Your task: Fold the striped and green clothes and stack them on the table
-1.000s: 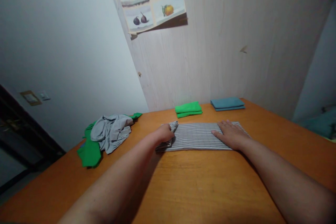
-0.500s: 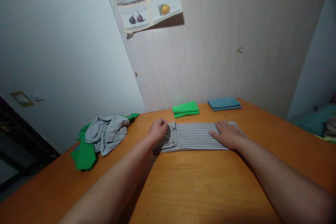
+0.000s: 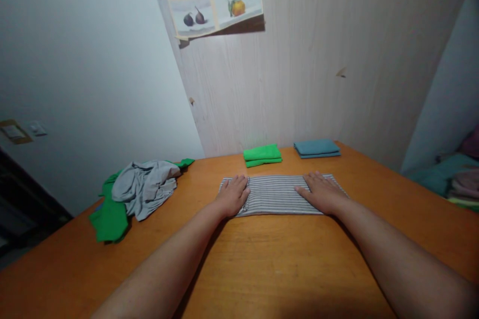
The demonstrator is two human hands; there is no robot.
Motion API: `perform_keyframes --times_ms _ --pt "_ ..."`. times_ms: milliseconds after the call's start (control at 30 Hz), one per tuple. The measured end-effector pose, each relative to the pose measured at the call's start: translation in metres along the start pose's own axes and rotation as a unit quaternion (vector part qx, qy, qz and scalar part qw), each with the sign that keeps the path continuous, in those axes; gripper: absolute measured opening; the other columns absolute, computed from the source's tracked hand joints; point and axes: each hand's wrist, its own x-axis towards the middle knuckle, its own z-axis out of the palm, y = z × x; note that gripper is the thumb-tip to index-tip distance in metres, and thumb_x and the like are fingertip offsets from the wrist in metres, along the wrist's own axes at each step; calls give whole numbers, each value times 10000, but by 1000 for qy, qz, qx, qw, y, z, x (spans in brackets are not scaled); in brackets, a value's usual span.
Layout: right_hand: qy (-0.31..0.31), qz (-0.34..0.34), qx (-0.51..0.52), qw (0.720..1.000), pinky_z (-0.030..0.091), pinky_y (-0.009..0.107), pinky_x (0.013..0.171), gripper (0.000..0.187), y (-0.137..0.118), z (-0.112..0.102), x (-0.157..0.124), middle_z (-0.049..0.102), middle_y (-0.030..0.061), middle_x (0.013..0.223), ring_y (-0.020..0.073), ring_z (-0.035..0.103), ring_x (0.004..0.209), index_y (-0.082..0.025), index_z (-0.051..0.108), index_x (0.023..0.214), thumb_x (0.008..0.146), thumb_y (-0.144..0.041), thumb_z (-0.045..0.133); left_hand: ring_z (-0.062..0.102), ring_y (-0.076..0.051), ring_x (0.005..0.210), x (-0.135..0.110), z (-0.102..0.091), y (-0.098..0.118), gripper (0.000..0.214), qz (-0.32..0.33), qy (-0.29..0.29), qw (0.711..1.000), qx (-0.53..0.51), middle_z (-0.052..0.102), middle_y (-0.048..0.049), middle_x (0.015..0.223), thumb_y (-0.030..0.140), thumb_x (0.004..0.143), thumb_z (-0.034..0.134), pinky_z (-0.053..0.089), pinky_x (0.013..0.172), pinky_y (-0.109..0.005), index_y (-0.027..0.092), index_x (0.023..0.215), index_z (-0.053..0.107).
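A grey-and-white striped cloth (image 3: 275, 195) lies in a long folded strip on the wooden table (image 3: 277, 264). My left hand (image 3: 234, 195) rests flat on its left end, over a short folded-over flap, with fingers stretched out. On the right end lies my right hand (image 3: 324, 192), palm down with the thumb spread. Part of the flap is hidden under the left hand. Just behind the strip sit a folded bright green cloth (image 3: 262, 155) and a folded blue cloth (image 3: 317, 148).
At the table's left lies a crumpled grey cloth (image 3: 147, 187) on top of a green one (image 3: 112, 219). Behind the table rises a wall with a fruit picture poster (image 3: 217, 0). Heaped fabric (image 3: 441, 174) shows beyond the right edge.
My left hand has gone from a closed pinch at the strip's left end to lying flat on the flap. The right hand stays in place on the cloth. The view has shifted slightly.
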Motion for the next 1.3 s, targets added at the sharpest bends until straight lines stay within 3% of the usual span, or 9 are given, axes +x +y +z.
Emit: perform_keyframes --times_ms 200,367,533,767,900,1000,1133,1300 --pt "-5 7 -4 1000 173 540 1215 820 2 2 2 300 175 1626 341 218 1515 -103 378 1534 958 -671 247 138 -284 1545 -1 -10 5 631 -8 -26 1000 16 208 -94 1669 510 1036 192 158 1220 -561 208 1586 254" --pt "-5 4 -3 1000 160 542 1218 852 4 4 4 293 174 1629 336 219 1516 -99 357 1547 952 -695 229 109 -276 1550 -15 -20 13 635 -19 1 1000 8 173 -80 1677 529 1036 151 151 1213 -589 236 1594 228" --pt "-11 3 -2 1000 171 535 1218 864 4 2 4 286 163 1634 338 209 1518 -89 346 1553 951 -699 230 72 -298 1552 -27 -14 20 704 -10 -32 999 21 130 -58 1682 627 1008 146 137 1201 -628 247 1591 250" --pt "-17 16 -8 1000 156 551 1216 810 5 -7 0 285 151 1635 324 199 1523 -102 352 1553 972 -657 249 64 -294 1554 -24 -6 19 772 -11 -19 999 25 110 -43 1683 706 973 115 134 1208 -612 268 1592 255" --pt "24 0 -12 1000 98 598 1206 803 -24 -22 -13 240 173 1645 327 140 1536 -116 350 1555 980 -662 227 57 -312 1553 -25 -5 23 872 -14 -5 1000 16 99 -47 1682 794 917 146 109 1208 -625 252 1588 274" --pt "33 -90 11 995 81 557 1221 821 -60 -29 -27 187 142 1664 301 101 1545 -160 302 1584 973 -696 184 67 -320 1552 -27 -6 27 917 -15 -5 1000 14 101 -57 1680 829 887 182 95 1206 -637 248 1593 259" --pt "-48 -187 25 981 53 577 1216 828 -87 -20 -40 142 82 1678 312 70 1547 -274 264 1598 934 -766 211 72 -327 1551 -27 -7 29 952 -12 -6 1000 14 98 -67 1678 847 868 196 93 1200 -651 234 1594 259" --pt "-105 -180 30 977 21 585 1214 854 -86 -14 -41 91 64 1683 306 30 1549 -290 174 1613 919 -787 211 58 -334 1551 -26 -5 28 945 -15 -7 1000 12 100 -72 1679 841 868 207 93 1200 -646 236 1591 271"
